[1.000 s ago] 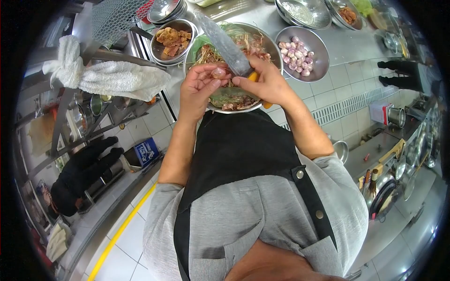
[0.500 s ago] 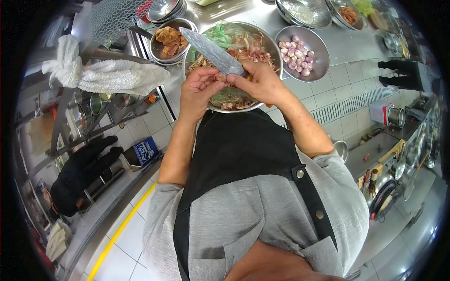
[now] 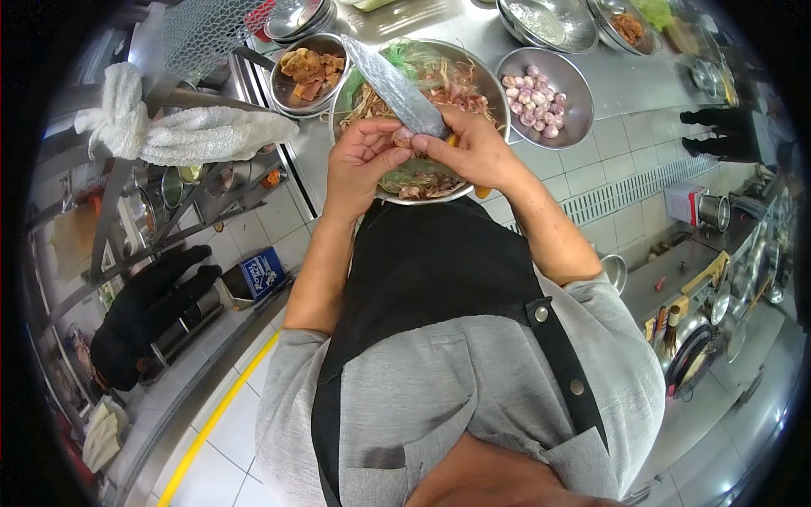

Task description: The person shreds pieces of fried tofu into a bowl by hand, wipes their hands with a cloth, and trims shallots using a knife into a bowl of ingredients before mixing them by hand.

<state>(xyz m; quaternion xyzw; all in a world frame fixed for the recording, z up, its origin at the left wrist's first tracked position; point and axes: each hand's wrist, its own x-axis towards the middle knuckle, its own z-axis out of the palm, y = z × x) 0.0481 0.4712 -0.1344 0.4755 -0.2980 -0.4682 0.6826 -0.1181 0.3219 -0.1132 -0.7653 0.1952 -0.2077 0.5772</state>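
My left hand (image 3: 359, 160) pinches a small shallot (image 3: 403, 138) between thumb and fingers. In my right hand (image 3: 473, 152) is a knife with a broad grey blade (image 3: 393, 86) and a yellowish handle, its tip pointing up and to the left. The right thumb presses at the shallot. Both hands are over a large metal bowl (image 3: 504, 95) that holds reddish shallots, dry skins and roots, and a green net bag (image 3: 407, 57). To the right, peeled pinkish shallots (image 3: 538, 100) lie in a metal bowl (image 3: 581, 106).
A bowl of brown-orange food pieces (image 3: 311, 72) stands to the left of the large bowl. More metal bowls (image 3: 553, 25) line the back of the steel counter (image 3: 629, 84). A knotted white towel (image 3: 194, 135) hangs at left. People in dark clothes (image 3: 152, 313) stand on both sides.
The knife blade has swung slightly to the right, its tip away from the bowl of brown pieces. More of the shallot shows between my fingers. My arms stay almost in place.
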